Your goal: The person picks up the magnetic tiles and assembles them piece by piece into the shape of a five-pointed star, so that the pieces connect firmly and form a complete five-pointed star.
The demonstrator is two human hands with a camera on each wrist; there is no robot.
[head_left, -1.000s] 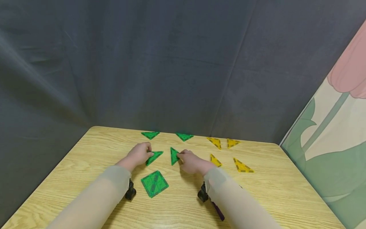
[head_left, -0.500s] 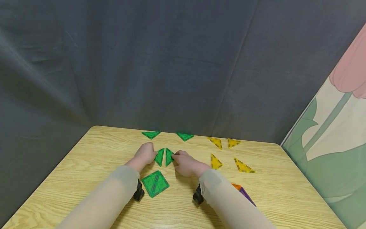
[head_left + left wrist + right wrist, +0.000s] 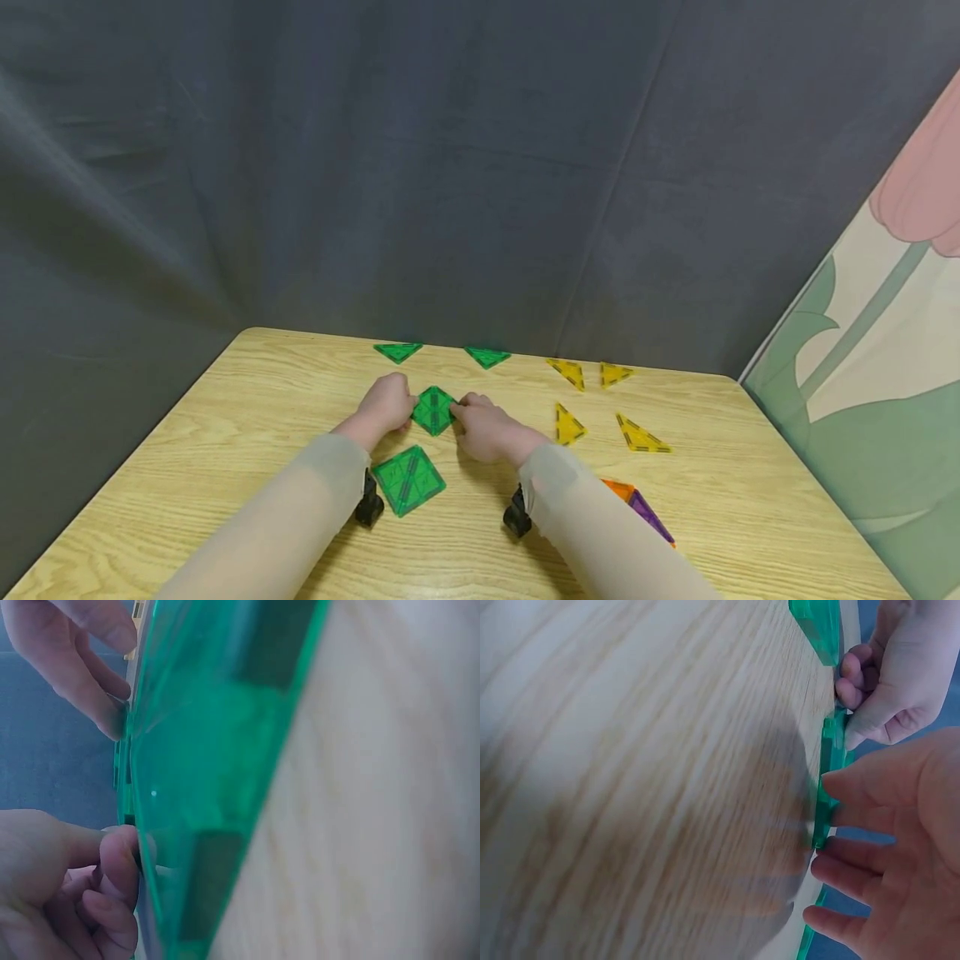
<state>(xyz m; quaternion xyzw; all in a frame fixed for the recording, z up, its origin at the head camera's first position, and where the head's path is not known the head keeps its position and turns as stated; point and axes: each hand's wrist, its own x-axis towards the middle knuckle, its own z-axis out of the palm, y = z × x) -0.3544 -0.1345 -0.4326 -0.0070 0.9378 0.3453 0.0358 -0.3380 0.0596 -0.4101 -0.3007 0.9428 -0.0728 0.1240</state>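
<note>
Two green see-through triangular magnetic tiles lie edge to edge between the hands in the head view, forming a small diamond. My left hand pinches the left triangular tile at its outer corner, thumb against curled fingers. On the opposite side, my right hand holds the right triangular tile between thumb and fingers; its other fingers are spread in the right wrist view. Nearer the body lies a larger green square made of two triangles, which looms close in the left wrist view.
Two green triangles, left and right, lie near the table's back edge. Several yellow triangles are spread to the right. Orange and purple tiles are partly hidden by the right forearm. A dark curtain hangs behind the table.
Both hands have brought their green triangles together, the left moving right and the right moving left. The gap between the tiles has closed. The orange and purple tiles have come into view.
</note>
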